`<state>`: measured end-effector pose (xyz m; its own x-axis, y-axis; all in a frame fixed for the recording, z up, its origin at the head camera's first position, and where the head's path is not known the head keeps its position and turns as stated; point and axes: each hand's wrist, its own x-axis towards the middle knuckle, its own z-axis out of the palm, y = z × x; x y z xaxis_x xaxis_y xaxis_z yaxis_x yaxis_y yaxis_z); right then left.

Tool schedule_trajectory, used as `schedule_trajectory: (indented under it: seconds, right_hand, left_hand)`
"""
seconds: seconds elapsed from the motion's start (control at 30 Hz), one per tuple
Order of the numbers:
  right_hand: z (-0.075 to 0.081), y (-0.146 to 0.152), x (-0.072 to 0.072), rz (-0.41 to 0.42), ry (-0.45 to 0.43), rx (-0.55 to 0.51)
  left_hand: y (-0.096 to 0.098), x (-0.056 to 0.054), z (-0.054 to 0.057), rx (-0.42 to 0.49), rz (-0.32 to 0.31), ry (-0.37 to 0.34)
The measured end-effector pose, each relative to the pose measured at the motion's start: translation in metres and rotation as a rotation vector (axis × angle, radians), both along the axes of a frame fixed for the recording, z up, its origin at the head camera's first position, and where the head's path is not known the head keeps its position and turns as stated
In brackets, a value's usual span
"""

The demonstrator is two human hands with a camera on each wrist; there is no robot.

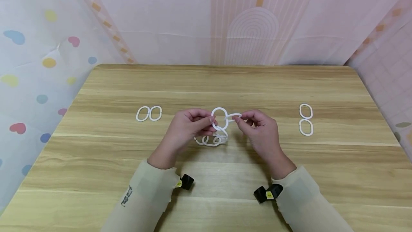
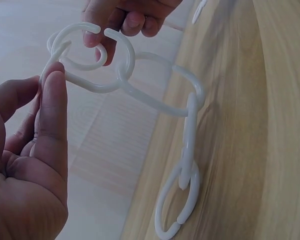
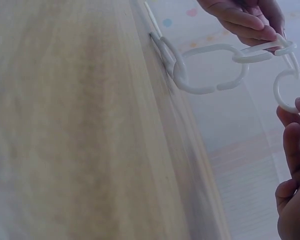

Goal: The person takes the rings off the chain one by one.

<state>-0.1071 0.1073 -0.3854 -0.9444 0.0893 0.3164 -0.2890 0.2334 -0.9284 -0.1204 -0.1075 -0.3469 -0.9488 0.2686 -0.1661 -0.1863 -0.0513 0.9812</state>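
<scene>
Over the middle of the table, my left hand (image 1: pixel 190 124) pinches a white plastic chain link (image 1: pixel 220 108) between thumb and fingers. My right hand (image 1: pixel 260 128), just to its right, pinches a second white link (image 1: pixel 235 114) that is looped through the first. From the left hand's link more joined white links (image 1: pixel 210 145) hang down, the lowest reaching the tabletop. The left wrist view shows a link (image 2: pixel 189 135) of this hanging part, and a narrow gap in the link held above. Fingers partly hide both held links.
Two white links (image 1: pixel 143 107) lie side by side on the wooden table (image 1: pixel 219 185) to the left. Another two (image 1: pixel 306 104) lie one behind the other at the right. A patterned cloth (image 1: pixel 173 17) hangs behind the table's far edge.
</scene>
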Motion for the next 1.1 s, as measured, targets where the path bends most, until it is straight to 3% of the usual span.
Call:
schedule_trajectory:
  seconds: [0.73,0.9,1.1]
  right_hand:
    - [-0.003,0.004,-0.004,-0.045,0.044,-0.039]
    - [-0.002,0.009,-0.006,-0.075,0.008,-0.036]
    - [0.001,0.016,-0.01,-0.131,-0.1,0.035]
  left_hand:
    - [-0.001,-0.001,-0.001,-0.01,-0.005,-0.003]
    - [-0.001,-0.002,-0.002,-0.008,-0.001,-0.001]
    - [-0.001,-0.001,-0.004,-0.012,-0.001,-0.004]
